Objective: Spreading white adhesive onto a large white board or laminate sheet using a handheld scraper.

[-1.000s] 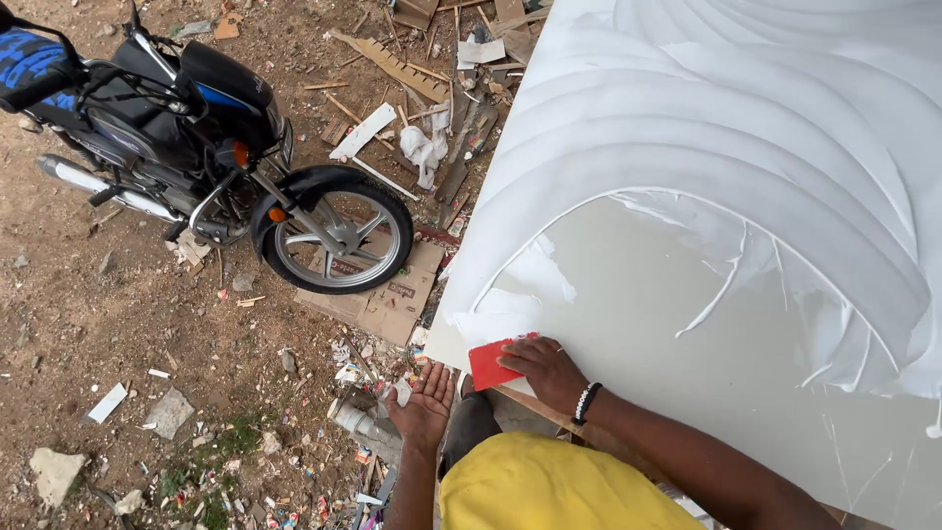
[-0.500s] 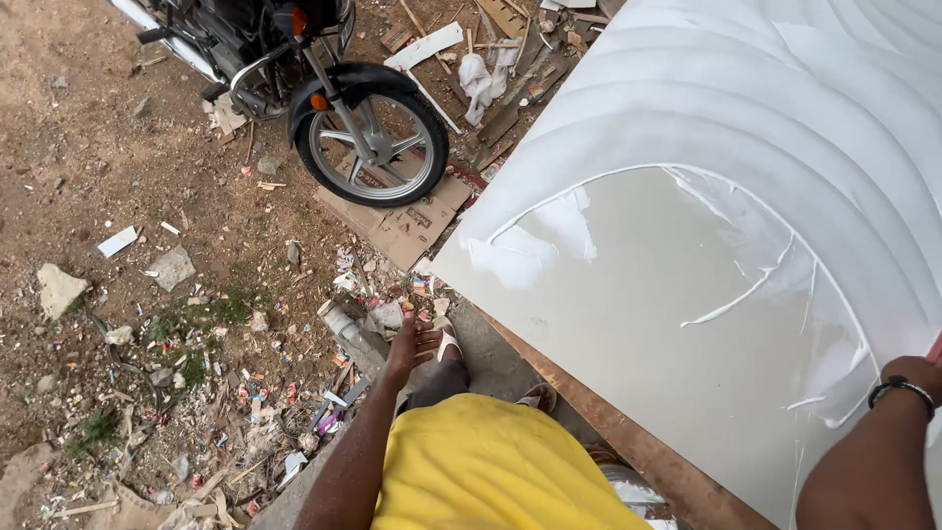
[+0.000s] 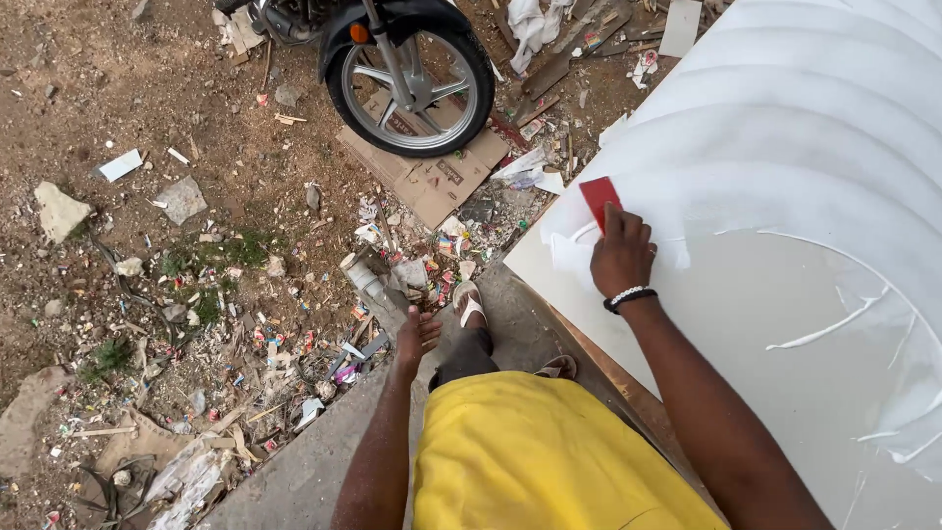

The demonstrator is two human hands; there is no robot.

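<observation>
My right hand (image 3: 621,253) presses a small red scraper (image 3: 599,198) flat against a large board (image 3: 775,314), near its left corner. The board is partly coated with broad curved sweeps of white paste (image 3: 805,128); the lower part shows bare pale surface with thin white ridges. A beaded band sits on my right wrist. My left hand (image 3: 417,336) hangs at my side with fingers loosely spread, holding nothing. My yellow shirt (image 3: 540,456) fills the bottom centre.
A motorcycle front wheel (image 3: 412,79) stands on flattened cardboard (image 3: 427,177) at the top. Dirt ground at the left is littered with stones, paper scraps and rubble (image 3: 245,324). A concrete strip (image 3: 314,461) runs under my sandalled foot (image 3: 469,304). Wood offcuts lie beyond the board's corner.
My right hand swung from the board's right side back to its left corner with the red scraper. The view shifted down and left; my left hand stays hanging.
</observation>
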